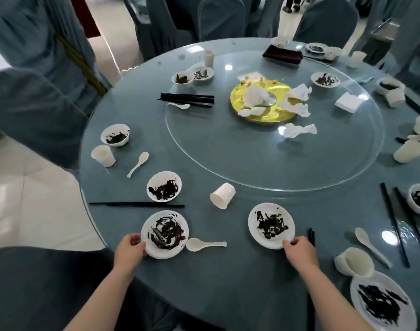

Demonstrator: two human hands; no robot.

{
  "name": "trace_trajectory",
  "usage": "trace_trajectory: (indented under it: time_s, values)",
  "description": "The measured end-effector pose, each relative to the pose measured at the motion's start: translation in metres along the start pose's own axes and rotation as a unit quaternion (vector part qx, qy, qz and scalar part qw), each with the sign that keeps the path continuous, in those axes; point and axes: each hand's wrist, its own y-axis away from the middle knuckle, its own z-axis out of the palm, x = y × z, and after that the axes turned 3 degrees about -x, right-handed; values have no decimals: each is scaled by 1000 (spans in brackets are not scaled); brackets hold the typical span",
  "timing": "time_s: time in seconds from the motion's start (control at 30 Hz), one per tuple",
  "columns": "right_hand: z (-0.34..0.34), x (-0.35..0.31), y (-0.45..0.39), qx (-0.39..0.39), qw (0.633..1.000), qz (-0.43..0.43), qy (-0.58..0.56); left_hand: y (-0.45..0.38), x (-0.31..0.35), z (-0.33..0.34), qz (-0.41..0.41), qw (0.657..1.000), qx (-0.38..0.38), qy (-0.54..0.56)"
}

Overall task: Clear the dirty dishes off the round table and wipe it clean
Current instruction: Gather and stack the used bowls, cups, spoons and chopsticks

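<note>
At the near edge of the round table (228, 283) I have both hands on dirty plates. My left hand (130, 247) curls round the left rim of the left plate (164, 234), which is smeared with dark sauce. My right hand (299, 249) pinches the near rim of the right plate (271, 225), also smeared dark. Both plates sit flat on the blue cloth.

A white spoon (205, 244) lies between them, its bowl just beside the left plate. Behind the left plate, black chopsticks (137, 204) lie crosswise, and past them stands a bowl (164, 189) streaked with the same dark residue. A paper cup (222, 195) lies tipped on its side, near the rim of the glass turntable (273, 163). I cannot tell whether anything is in it.

On the turntable a gold disc (264, 103) carries crumpled napkins (297, 101). Farther left, another dirty bowl (115, 134) stands beside an upright cup (103, 155).

Bare cloth lies between my forearms, down to the table's edge. At far right a third dirty plate (383, 302) overhangs that edge, with a cup (354, 261) touching it.
</note>
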Motion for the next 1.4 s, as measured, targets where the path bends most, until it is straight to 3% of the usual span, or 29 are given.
trace_trajectory:
  time_s: [0.1,0.2,0.4,0.57,0.77,1.07,1.4]
  values:
    - [-2,8,-6,0,1000,14,-27,7,0,-2,-18,997,-5,77]
    - [0,18,1,-19,989,28,-141,14,-4,-5,-22,988,-16,150]
    - [2,16,31,-119,950,-11,-290,41,12,5,28,974,-72,213]
    - [4,-17,58,-175,926,-75,-326,58,31,28,37,972,-153,175]
    - [17,-36,79,-168,944,-135,-251,86,49,57,26,954,-264,138]
    - [19,-3,89,-170,923,-67,-340,108,52,83,34,933,-347,84]
    - [3,38,95,-91,944,-25,-316,116,43,130,92,922,-360,-111]
